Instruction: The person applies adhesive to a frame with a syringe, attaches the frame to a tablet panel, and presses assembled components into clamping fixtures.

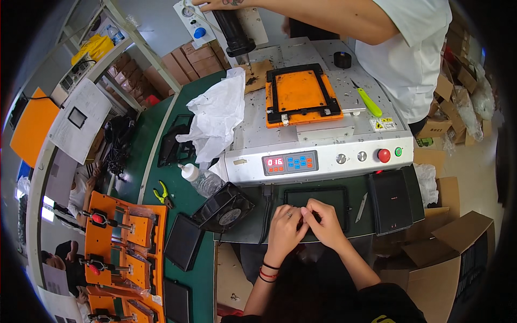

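A: Your left hand [284, 229] and right hand [325, 225] meet over the flat black frame [316, 198] lying on the dark mat [253, 229], just in front of the metal machine [301, 137]. The fingertips of both are pressed together on something at the frame's near edge; it is too small to tell what.

B: What is the frame like?

A: Thin, matte black, rectangular with rounded corners, its middle flat and dull. Your hands cover its near rim.

B: And around you?

A: To your right, touching the mat's edge, a black box-like housing [391, 202], smooth plastic, and between it and the frame a slim pale blade [361, 208]. To your left a small black fan [224, 207] tilted on its side, a clear plastic bottle [198, 179], and yellow-handled pliers [162, 195] on the green table [151, 140].

B: On the machine?

A: An orange plate with a black frame clamped on it [301, 96], crumpled white cloth [218, 113] draped over its left side, a lime-green tool [369, 101], a red button [383, 155]. Another person's arm [301, 13] reaches across the far end, holding a black cylinder [234, 29].

B: Anything blocking you?

A: The machine's front panel stands just past your fingers; cardboard boxes [452, 242] crowd your right.
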The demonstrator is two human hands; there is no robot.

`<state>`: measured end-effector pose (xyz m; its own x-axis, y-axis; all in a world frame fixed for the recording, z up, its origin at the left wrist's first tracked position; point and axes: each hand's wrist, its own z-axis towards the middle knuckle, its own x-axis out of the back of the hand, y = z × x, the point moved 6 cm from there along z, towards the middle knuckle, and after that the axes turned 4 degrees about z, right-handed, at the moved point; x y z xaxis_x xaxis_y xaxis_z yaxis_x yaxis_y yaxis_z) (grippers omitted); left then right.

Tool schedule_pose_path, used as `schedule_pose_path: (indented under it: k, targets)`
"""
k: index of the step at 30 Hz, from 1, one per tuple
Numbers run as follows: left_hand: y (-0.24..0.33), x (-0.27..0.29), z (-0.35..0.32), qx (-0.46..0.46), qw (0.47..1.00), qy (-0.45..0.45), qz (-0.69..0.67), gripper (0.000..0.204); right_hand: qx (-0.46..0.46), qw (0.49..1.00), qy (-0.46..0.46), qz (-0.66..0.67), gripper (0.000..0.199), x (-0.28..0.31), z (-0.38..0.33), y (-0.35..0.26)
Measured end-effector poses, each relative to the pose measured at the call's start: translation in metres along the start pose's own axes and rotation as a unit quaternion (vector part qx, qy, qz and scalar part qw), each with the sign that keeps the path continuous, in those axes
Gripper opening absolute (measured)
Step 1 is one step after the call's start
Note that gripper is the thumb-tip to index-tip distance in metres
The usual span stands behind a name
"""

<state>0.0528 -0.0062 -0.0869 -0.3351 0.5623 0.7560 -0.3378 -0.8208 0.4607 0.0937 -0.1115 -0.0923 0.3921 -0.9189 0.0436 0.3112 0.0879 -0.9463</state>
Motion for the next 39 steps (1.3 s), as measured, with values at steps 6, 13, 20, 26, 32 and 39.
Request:
schedule_pose_path:
  k: [6, 13, 20, 26, 32, 39]
  targets:
    - [-0.0005, -0.0003, -0.0008, -0.012, 1.000, 0.012, 0.006, 0.018, 0.006, 1.000, 0.004, -0.021, 0.023, 0.0004, 0.0005, -0.0024]
    - [-0.0033, -0.0031, -0.0014, -0.003, 1.000, -0.006, 0.005, 0.018, 0.000, 1.000, 0.002, -0.011, 0.023, -0.0003, 0.0006, -0.0023]
    - [-0.0011, -0.0009, -0.0002, -0.011, 1.000, 0.008, 0.011, 0.017, 0.037, 0.999, 0.009, -0.006, 0.023, -0.0008, 0.0010, -0.0032]
    - [-0.0034, -0.0022, -0.0015, -0.005, 1.000, -0.001, 0.009, 0.016, 0.011, 1.000, 0.003, -0.010, 0.022, -0.0011, 0.0005, -0.0036]
    - [-0.0012, -0.0022, -0.0013, -0.004, 1.000, -0.001, 0.004, 0.016, 0.013, 1.000, 0.009, -0.014, 0.022, -0.0003, -0.0011, -0.0032]
    - [0.0018, 0.0001, 0.0003, -0.032, 0.999, 0.038, -0.017, 0.012, 0.015, 1.000, 0.016, -0.006, 0.022, -0.0003, -0.0010, -0.0062]
